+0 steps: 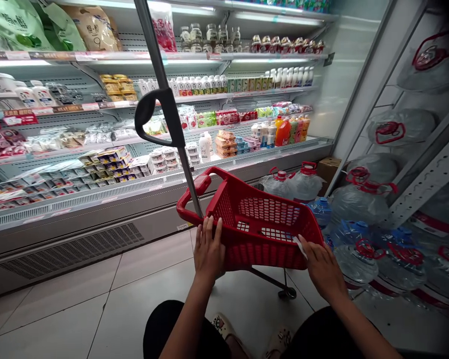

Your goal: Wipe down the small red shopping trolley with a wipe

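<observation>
- Landmark: red basket (265, 255), slotted, on a wheeled frame (269, 281), in front of the person, ahead of the knees.
- Left hand (210, 252): open, fingers straight and slightly spread, laid on the basket's near side by its left end; thumb hidden. Seems to be steadying.
- Right hand (324, 269): fingers bent, pinching a white tissue (300, 246) (may be cloth) at the basket's near right corner.
- Dark pole (157, 60) rises from the basket's left end, beside its red handle (187, 213).
- Refrigerated shelves (127, 197) behind the basket; large water bottles (355, 262) to its right.
- Progress, by judgement: work under way at that corner; contact made there, nothing evidently finished.
- Done versus left: no mark, wet patch or dirt line tells treated surface from untreated. Remaining rim, walls and handle cannot be called either way.
</observation>
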{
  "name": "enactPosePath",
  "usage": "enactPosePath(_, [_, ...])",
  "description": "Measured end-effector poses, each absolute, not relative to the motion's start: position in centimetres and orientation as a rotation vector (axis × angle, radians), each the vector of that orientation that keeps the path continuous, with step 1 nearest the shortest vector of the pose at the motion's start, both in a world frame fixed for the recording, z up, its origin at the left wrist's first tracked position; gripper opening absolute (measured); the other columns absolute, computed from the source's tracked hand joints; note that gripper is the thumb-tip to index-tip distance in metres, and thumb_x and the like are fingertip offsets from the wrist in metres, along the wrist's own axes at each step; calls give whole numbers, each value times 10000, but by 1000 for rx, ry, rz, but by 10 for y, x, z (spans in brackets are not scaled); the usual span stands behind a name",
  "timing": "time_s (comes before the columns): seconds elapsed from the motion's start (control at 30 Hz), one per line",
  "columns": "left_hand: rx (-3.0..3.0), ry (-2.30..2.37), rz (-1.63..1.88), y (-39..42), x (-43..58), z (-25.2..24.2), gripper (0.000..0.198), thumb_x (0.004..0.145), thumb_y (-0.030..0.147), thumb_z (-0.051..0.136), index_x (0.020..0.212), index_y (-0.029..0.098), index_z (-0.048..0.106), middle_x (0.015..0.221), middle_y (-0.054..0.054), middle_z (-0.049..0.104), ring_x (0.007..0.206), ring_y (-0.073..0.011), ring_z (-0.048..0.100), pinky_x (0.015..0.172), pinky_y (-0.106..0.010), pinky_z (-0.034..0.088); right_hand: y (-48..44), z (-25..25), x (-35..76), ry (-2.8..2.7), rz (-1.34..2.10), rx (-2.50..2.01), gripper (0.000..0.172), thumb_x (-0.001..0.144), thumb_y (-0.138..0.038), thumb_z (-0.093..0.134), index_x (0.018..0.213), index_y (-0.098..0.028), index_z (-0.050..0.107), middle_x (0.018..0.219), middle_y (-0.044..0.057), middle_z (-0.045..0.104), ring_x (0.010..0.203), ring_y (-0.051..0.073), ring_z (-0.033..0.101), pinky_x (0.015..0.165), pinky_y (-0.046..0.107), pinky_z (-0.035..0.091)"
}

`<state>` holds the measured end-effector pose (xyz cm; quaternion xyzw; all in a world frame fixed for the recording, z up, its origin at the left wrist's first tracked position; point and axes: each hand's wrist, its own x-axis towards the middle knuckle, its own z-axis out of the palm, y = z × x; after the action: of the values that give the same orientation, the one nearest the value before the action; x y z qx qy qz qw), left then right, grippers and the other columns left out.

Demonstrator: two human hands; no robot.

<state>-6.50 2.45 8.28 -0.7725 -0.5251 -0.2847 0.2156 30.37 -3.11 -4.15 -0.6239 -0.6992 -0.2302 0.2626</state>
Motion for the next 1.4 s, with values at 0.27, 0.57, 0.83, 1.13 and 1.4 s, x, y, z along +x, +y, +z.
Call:
enactPosePath(0.27, [-2386,-1224,-619,12,-1,27,810,925,195,547,1677,226,246,1735,-25,244,1613,-236,202,1335,-448,156,18,-13,180,-2026,-568,-1484,647,999,-149,387,1638,-135,288,1362,162,629,1266,292,561,1190,521,413])
enactPosePath(0.57, [-2447,-1276,-550,33,-36,37,902,878,155,553,1692,251,177,1759,-25,127,1619,-234,170,1332,-435,145,-1,-13,227,-2056,-525,-1519,699,969,-49,353,1638,-251,333,1336,98,663,1231,267,619,1170,499,456])
enactPosePath(0.83, [-2361,-1562,-659,57,-34,39,899,850,167,582,1672,133,219,1742,-123,177,1618,-285,167,1332,-506,131,-42,-30,256,-2128,-489,-1426,814,937,46,259,1678,-284,201,1548,34,569,1404,192,555,1247,468,393])
enactPosePath(1.13, [-2572,-1304,-602,9,2,17,593,1092,374,377,1661,248,273,1735,-19,240,1604,-209,233,1322,-491,201,-26,-19,263,-2404,-398,-1104,788,950,28,296,1672,-274,195,1622,6,471,1503,149,433,1250,404,405])
enactPosePath(1.4, [-2452,-1544,-587,21,-27,15,633,1101,494,339,1664,215,263,1728,-67,266,1607,-230,223,1320,-552,183,9,-32,292,-2152,-466,-1312,847,903,67,267,1662,-307,229,1554,26,563,1423,175,544,1227,476,428])
